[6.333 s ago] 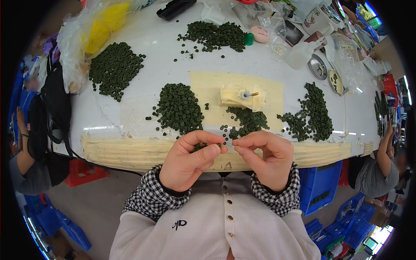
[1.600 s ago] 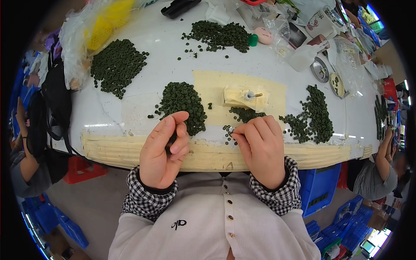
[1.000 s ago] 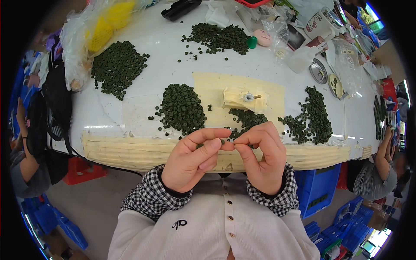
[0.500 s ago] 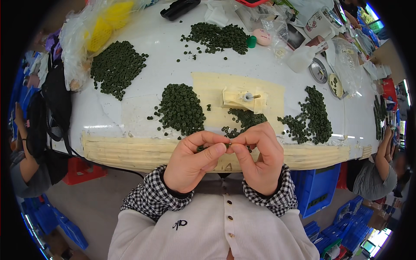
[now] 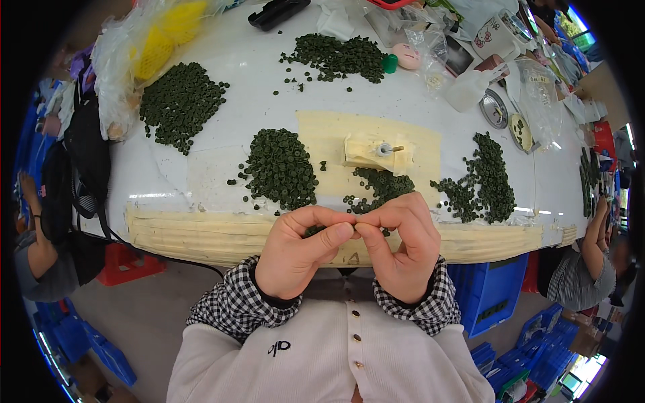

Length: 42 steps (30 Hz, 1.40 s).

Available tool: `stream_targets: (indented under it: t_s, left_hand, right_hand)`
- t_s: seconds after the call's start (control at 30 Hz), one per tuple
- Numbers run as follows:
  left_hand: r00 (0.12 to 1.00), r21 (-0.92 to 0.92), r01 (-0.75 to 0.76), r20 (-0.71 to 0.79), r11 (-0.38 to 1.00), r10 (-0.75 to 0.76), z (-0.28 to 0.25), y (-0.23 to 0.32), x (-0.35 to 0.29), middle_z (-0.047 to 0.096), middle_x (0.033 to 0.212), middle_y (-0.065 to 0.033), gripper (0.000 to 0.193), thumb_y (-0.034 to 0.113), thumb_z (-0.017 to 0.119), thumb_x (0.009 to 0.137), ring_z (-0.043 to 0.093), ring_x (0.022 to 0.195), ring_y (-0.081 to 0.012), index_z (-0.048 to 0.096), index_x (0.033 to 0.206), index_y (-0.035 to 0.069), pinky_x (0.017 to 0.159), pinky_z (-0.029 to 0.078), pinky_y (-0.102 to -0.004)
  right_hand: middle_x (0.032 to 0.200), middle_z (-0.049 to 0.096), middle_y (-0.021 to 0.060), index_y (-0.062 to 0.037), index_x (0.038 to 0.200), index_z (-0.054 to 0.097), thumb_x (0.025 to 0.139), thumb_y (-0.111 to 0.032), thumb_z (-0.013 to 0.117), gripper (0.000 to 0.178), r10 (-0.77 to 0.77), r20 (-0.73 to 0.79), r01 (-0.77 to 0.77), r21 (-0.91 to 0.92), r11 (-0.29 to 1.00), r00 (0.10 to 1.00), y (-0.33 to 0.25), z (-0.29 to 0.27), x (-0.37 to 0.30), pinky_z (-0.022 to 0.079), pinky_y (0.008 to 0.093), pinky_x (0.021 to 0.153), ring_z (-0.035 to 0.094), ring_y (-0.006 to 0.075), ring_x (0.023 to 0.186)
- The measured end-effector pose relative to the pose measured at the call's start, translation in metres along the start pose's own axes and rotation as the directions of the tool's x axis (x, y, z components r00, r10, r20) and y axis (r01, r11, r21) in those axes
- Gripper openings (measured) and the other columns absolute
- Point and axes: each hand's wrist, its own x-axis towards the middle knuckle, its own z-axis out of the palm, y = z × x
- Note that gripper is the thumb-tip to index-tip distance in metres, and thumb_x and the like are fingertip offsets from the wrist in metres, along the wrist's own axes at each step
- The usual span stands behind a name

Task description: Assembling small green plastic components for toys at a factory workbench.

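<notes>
Within the left hand point(image 5: 290, 253) lie small dark green pieces point(image 5: 313, 230).

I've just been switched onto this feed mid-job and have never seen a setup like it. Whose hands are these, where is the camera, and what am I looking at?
There is no machine here: these are a person's own bare hands, the left hand and the right hand. Every picture comes from one wide fisheye camera worn on the head and looking down, which is why straight edges bend.

On the white table stands a pale block with a pin sticking out. Piles of small dark green pieces lie around it. Far left is a clear bag; far right, clutter including a white cup.

The fingertips of both hands meet in front of the block. Some green bits show inside the left hand; what the fingertips pinch is too small to tell.
</notes>
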Motion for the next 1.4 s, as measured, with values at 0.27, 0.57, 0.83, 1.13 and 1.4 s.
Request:
stream_targets:
  t_s: [0.27, 0.57, 0.83, 1.13, 1.4]
  left_hand:
    - [0.999, -0.027, 0.033, -0.005, 0.999, -0.033, 0.001, 0.005, -0.001, 0.065, 0.085, -0.0047, 0.013, 0.007, 0.060, 0.090, 0.037, 0.054, -0.0015, 0.063, 0.101, 0.001, 0.047, 0.030, -0.0171]
    - [0.994, 0.073, 0.042, 0.100, 0.996, -0.049, -0.001, 0.007, 0.000, 0.065, 0.085, -0.0046, 0.011, 0.006, 0.061, 0.088, 0.049, 0.063, -0.0023, 0.063, 0.098, 0.001, 0.053, 0.037, -0.0161]
    - [0.998, 0.342, -0.061, 0.043, 0.938, 0.049, 0.004, 0.013, -0.003, 0.067, 0.088, -0.0075, 0.012, 0.007, 0.061, 0.088, 0.060, 0.080, -0.0084, 0.065, 0.094, -0.003, 0.075, 0.047, -0.0220]
    - [0.986, 0.478, -0.165, 0.064, 0.863, 0.154, -0.002, 0.007, 0.000, 0.066, 0.084, -0.0034, 0.010, 0.004, 0.063, 0.085, 0.053, 0.074, -0.0047, 0.066, 0.092, -0.003, 0.068, 0.044, -0.0200]
    - [0.980, 0.503, -0.196, 0.062, 0.841, 0.191, 0.001, 0.007, -0.001, 0.061, 0.077, 0.0015, 0.009, 0.002, 0.065, 0.083, 0.045, 0.067, -0.0023, 0.066, 0.090, -0.003, 0.061, 0.040, -0.0186]
  right_hand:
    - [0.075, 0.060, 0.0057, -0.0038, 0.085, 0.068, 0.067, 0.002, 0.073, 0.020, -0.141, 0.062, 0.139, 0.034, 0.990, 0.988, 0.005, -0.005, 0.001, 0.042, 0.0291, 0.060, 0.054, 0.0201, 0.069]
    - [0.077, 0.062, 0.0041, -0.0040, 0.083, 0.067, 0.067, 0.004, 0.073, 0.019, 0.099, 0.253, -0.186, 0.346, 0.920, 0.962, 0.005, -0.017, 0.001, 0.042, 0.0277, 0.060, 0.055, 0.0179, 0.072]
    - [0.078, 0.059, 0.0047, -0.0053, 0.083, 0.066, 0.063, 0.003, 0.075, 0.024, -0.113, 0.154, 0.108, 0.039, 0.993, 0.982, 0.006, -0.014, 0.005, 0.043, 0.0300, 0.061, 0.054, 0.0213, 0.071]
    - [0.078, 0.059, 0.0051, -0.0046, 0.083, 0.065, 0.064, 0.004, 0.073, 0.023, -0.135, 0.166, 0.127, 0.062, 0.990, 0.977, 0.008, -0.014, 0.005, 0.043, 0.0292, 0.060, 0.054, 0.0209, 0.070]
    - [0.079, 0.059, 0.0059, -0.0008, 0.085, 0.063, 0.074, 0.004, 0.066, 0.012, 0.137, 0.245, -0.215, 0.327, 0.920, 0.960, 0.010, -0.012, -0.002, 0.043, 0.0232, 0.057, 0.054, 0.0122, 0.068]
